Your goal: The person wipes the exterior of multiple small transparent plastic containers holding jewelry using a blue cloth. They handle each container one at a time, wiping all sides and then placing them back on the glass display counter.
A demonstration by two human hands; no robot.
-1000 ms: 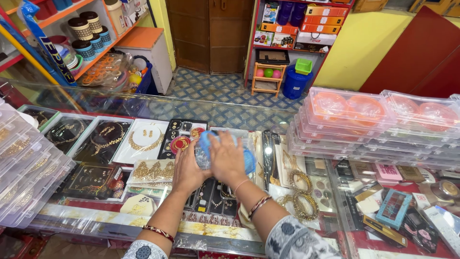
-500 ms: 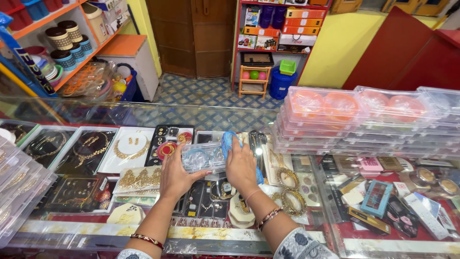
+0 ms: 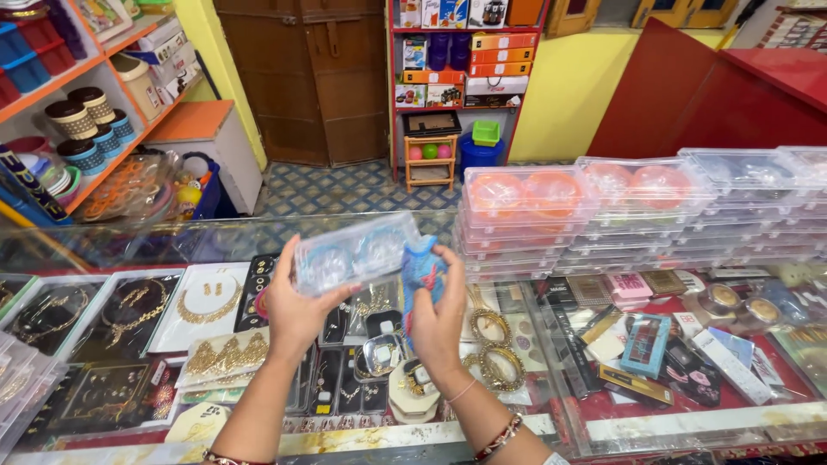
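My left hand [image 3: 297, 310] holds a clear plastic box [image 3: 355, 251] with blue round bangles inside, lifted above the glass counter [image 3: 551, 405]. My right hand [image 3: 439, 323] grips a blue cloth [image 3: 419, 274] pressed against the right end of that box. Both hands hover over the counter's middle, above jewellery shown under the glass.
A stack of clear boxes with orange bangles [image 3: 525, 215] stands on the counter right of my hands, with more stacks [image 3: 732, 207] beyond. Clear boxes [image 3: 21, 387] sit at the left edge. Necklace trays [image 3: 202, 306] and gold bangles [image 3: 491, 344] lie under the glass. Shelves [image 3: 457, 69] stand behind.
Both hands rose from the glass top, lifting the clear box. The box went from flat under my palms to held up, with the blue cloth now at its right end.
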